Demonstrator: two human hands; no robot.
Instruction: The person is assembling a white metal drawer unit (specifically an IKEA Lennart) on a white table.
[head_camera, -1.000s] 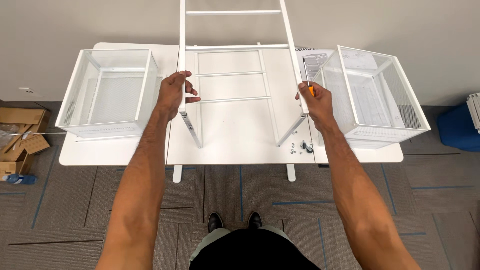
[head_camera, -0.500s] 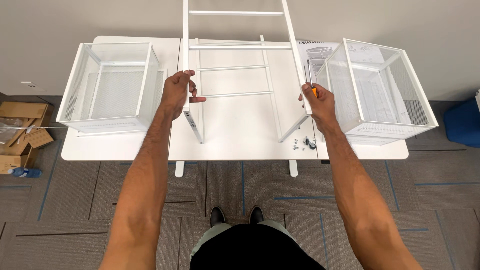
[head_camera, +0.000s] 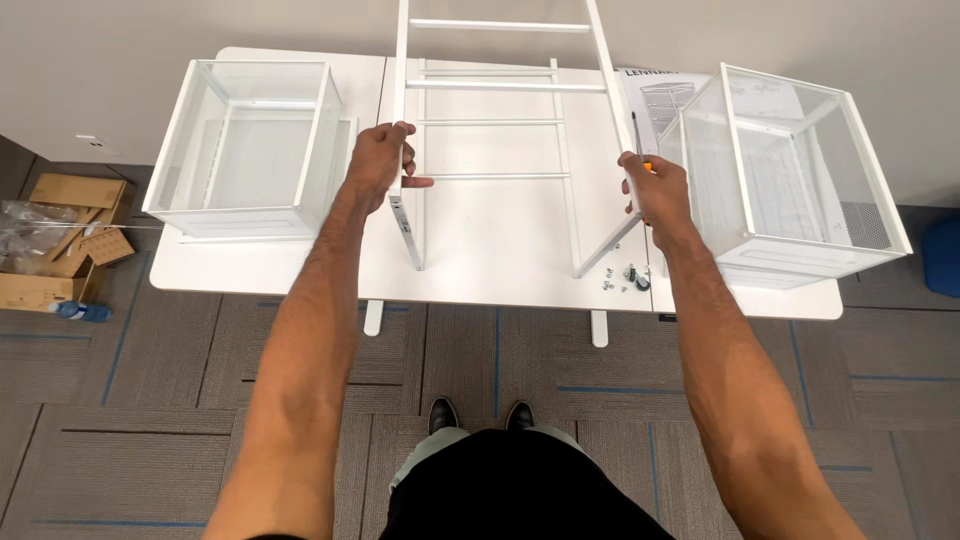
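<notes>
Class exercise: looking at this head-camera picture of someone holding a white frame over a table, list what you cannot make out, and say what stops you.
- Top of the white frame: cut off by the upper edge of the head view.
- Orange-handled tool in the right hand: mostly hidden by the fingers.
- Small hardware near the table edge: too small to identify.
- Left hand grip: palm side hidden.
- Blue object: cut off by the right edge.

A white table (head_camera: 300, 270) stands against a pale wall. On its left end sits a white mesh basket (head_camera: 245, 145); a second mesh basket (head_camera: 790, 170) sits at the right end, partly covering a printed instruction sheet (head_camera: 655, 100). A few small screws and a castor (head_camera: 625, 280) lie near the front edge. On the grey carpet-tiled floor (head_camera: 130, 400), far left, are opened cardboard boxes (head_camera: 60, 235).
</notes>
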